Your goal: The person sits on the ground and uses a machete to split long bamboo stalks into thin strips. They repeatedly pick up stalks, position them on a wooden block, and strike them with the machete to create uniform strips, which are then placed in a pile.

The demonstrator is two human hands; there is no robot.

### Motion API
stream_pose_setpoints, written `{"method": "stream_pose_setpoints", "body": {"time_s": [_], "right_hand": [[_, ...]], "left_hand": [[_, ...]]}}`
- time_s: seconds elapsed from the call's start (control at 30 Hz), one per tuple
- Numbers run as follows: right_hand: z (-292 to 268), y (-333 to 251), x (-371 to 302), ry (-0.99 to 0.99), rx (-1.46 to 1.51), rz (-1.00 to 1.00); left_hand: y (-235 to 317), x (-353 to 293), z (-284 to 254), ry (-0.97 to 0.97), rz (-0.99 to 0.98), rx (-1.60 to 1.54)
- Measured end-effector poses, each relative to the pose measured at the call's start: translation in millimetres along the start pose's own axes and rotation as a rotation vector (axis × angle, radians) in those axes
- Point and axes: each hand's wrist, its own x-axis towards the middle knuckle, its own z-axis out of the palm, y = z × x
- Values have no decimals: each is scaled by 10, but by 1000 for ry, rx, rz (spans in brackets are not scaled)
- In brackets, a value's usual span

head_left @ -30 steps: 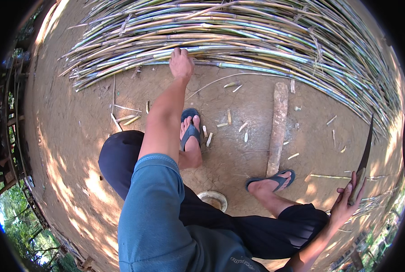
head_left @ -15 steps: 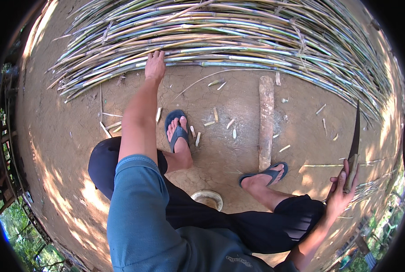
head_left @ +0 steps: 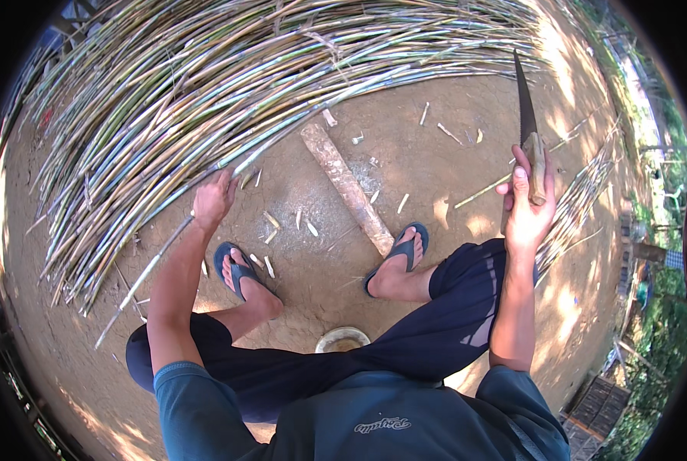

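Bamboo cane in closed L hand; knife gripped in R hand

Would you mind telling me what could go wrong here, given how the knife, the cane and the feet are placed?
1. The right hand holds a long knife raised, blade up; a low swing might reach the sandalled right foot.
2. The left hand grips a bamboo cane from the pile; a cut close to it could catch the fingers.
3. The log by the feet may roll.
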Motion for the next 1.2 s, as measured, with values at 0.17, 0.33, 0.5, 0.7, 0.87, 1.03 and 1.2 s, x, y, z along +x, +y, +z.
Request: {"method": "stream_pose_setpoints", "body": {"time_s": [0.17, 0.33, 0.5, 0.7, 0.87, 1.03, 1.2], "right_hand": [[-247, 26, -6, 109, 103, -35], [-265, 22, -10, 137, 150, -133], [-372, -2, -65, 113, 82, -94], [-325, -29, -170, 82, 161, -100], [-263, -110, -46, 151, 145, -77], [-367, -162, 6, 183, 172, -117], [-540, -106, -12, 249, 209, -151]], "left_hand": [[634, 145, -186, -17, -46, -71], [1461, 620, -321, -25, 46, -13], [2185, 1376, -412, -197, -118, 7], [2365, 1408, -258, -121, 7, -78], [2323, 1395, -201, -96, -42, -179], [2116, 920, -527, -210, -199, -245], [2018, 793, -680, -296, -197, -395]]}}
